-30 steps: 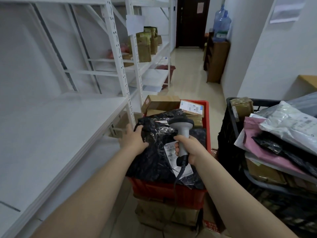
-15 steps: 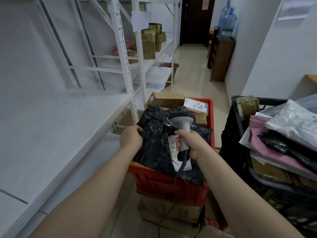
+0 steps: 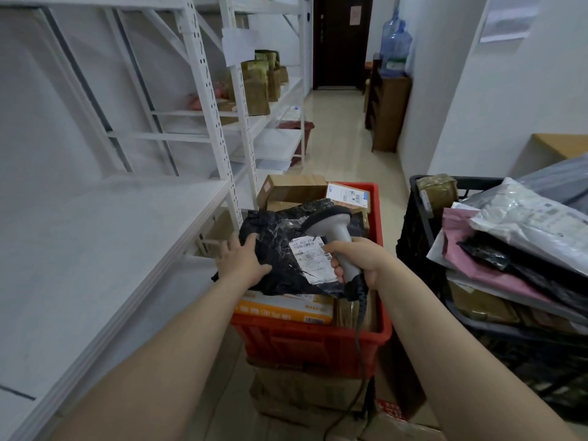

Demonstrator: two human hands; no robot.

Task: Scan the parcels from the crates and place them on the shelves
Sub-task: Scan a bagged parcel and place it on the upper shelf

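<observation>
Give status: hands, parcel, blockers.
Left hand gripping black parcel above red crate. Right hand holding scanner at its label. Shelf clear.

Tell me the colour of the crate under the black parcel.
Red crate, head view.

A narrow corridor with white walls (image 3: 496, 90) and a pale tiled floor (image 3: 337, 148) runs to a dark door (image 3: 342, 43), with a brown wooden cabinet (image 3: 386, 113) on the right carrying blue water bottles (image 3: 396, 46).

Dim, flat indoor light; soft shadows; wide-angle bending at edges; slight blur.
</observation>
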